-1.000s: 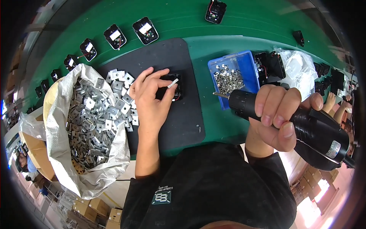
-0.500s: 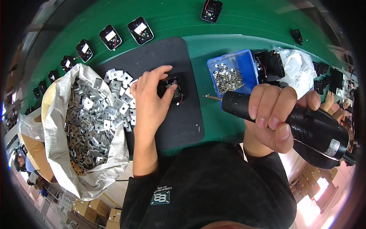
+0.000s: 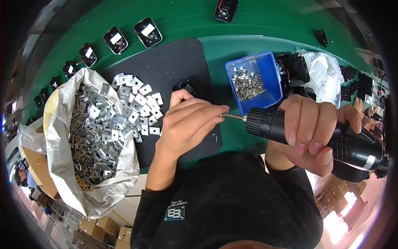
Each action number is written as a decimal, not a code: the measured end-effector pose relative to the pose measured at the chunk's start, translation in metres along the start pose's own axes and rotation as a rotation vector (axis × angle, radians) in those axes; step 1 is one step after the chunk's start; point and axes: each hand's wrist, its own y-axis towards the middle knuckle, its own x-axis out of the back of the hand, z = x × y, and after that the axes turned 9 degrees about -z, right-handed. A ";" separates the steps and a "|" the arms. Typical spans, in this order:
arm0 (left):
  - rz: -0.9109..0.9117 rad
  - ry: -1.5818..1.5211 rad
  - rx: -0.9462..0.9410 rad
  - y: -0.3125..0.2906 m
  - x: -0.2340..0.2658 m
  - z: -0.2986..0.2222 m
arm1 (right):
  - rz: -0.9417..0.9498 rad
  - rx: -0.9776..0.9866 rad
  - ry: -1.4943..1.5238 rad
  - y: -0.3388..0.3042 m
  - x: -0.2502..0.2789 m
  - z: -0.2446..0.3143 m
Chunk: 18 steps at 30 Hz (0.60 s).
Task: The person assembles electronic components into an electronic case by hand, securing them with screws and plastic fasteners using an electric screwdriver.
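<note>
Head view. The right hand point(image 3: 311, 133) is wrapped tight around a black electric screwdriver point(image 3: 315, 139). The left hand point(image 3: 188, 120), fingers pinched together, meets the tip of its bit point(image 3: 233, 117); whether a screw sits there cannot be told. A small black part point(image 3: 184, 86) lies on the black mat point(image 3: 166, 66), apparently not yet fastened. Metal plates point(image 3: 137, 103) and a blue bin of screws point(image 3: 253, 81) wait nearby.
</note>
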 end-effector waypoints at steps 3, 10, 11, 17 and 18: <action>-0.054 0.061 -0.023 0.000 -0.002 0.004 | -0.004 0.019 -0.001 -0.001 -0.001 -0.002; -0.095 0.144 -0.084 0.003 -0.002 0.001 | 0.033 -0.002 -0.088 -0.003 -0.001 -0.002; -0.097 0.145 -0.082 0.003 -0.002 0.002 | 0.042 -0.009 -0.082 -0.003 0.000 -0.003; -0.094 0.166 -0.122 0.003 0.005 0.002 | 0.072 0.006 -0.106 -0.002 0.000 -0.007; -0.094 0.251 -0.068 0.006 0.010 -0.003 | 0.063 0.014 -0.121 -0.003 0.000 -0.012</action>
